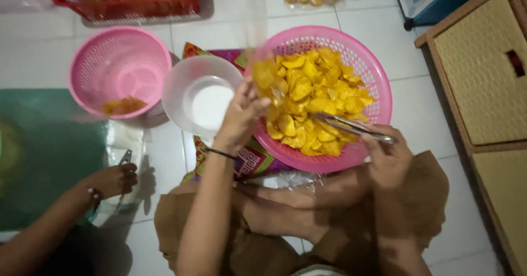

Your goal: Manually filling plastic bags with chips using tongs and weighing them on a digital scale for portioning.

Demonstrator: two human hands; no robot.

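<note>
Sitting on the white tiled floor (433, 116), the person works over a big pink basket (379, 97) heaped with yellow chips (310, 97), and everything else is placed around that basket. The left hand (241, 116) is at the basket's near-left rim, its fingers closed on a clear plastic bag (263, 73) partly filled with chips; the bag is blurred, so its edges are hard to trace. The right hand (387, 160) is at the near rim on the other side, gripping metal tongs (354, 126) whose tips lie across the chip heap.

Just left of the basket stands a white bowl (189, 84) with white powder or liquid in it, its rim close to the basket's rim, with the left hand between them. Farther left sits a smaller pink basket (118, 62) holding a few orange scraps. Beyond the big basket, at the far left, is a red crate (132, 7). To the basket's right a strip of bare floor runs up to a woven cabinet (483, 73). Another person's hand (115, 180) rests on the floor well left of the basket, near a small metal tool (125, 157).
</note>
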